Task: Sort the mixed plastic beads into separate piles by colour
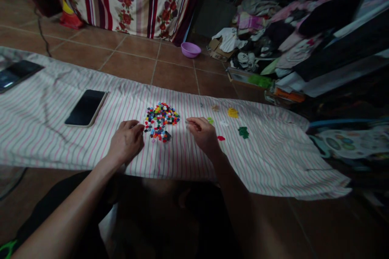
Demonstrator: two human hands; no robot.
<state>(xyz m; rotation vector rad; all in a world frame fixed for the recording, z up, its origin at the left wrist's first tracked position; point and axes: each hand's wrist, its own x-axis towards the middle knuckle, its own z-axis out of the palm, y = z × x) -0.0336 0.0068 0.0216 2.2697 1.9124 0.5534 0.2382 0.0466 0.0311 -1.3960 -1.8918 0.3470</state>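
Note:
A pile of small mixed-colour pieces (162,115) lies on the striped cloth (182,158). At its left edge my left hand (127,139) rests, fingers curled together; anything between them is too small to name. Just right of the pile, my right hand (202,131) has its fingers pinched, and what they may hold cannot be made out. Beyond and beside it are separate little heaps: yellow (233,113), dark green (243,132), red (221,138), light green (210,120), white (224,123) and tan (215,108).
A phone (86,107) lies on the cloth left of my left hand, and another dark device (18,75) sits at the far left. Past the cloth, a purple basin (191,49) stands on the tiled floor. Clothes (261,28) are heaped at the right.

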